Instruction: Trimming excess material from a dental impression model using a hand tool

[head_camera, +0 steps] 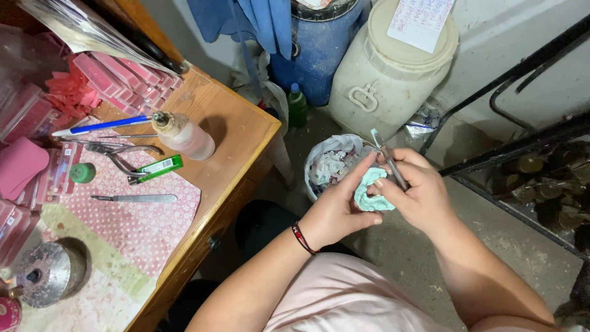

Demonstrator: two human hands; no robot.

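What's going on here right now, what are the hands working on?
A seated person holds a pale green cast in the left hand and a thin metal hand tool in the right hand, with the tool against the cast. Both hands are out past the edge of the wooden table, above a waste bin full of scraps on the floor. On the table lie pliers, a knife, a green lighter and a small bottle.
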